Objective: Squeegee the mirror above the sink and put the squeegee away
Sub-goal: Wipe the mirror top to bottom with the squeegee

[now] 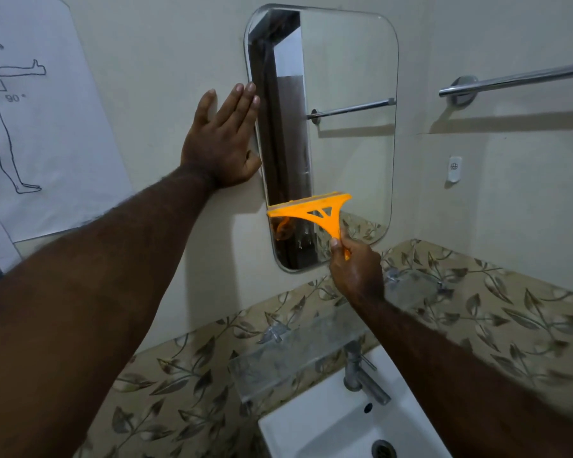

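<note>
While its blade edge is pressed against the lower left part of the mirror point(348, 104), the orange squeegee point(311, 209) is held by its handle in the right hand point(356, 269), which is closed around the handle's lower end just below the blade. The blade's long axis runs nearly level across the glass, tilted slightly up to the right, and the handle points down towards the hand. The left hand point(222, 140) is laid open and flat on the wall, fingers together and pointing up, touching the mirror's left edge well above the squeegee. Below, a clear shelf point(298, 352), a tap point(361, 375) and a white sink point(315, 424) are seen against leaf-patterned tiles point(493, 309). A towel rail point(516, 79) is fixed to the wall at the right.
</note>
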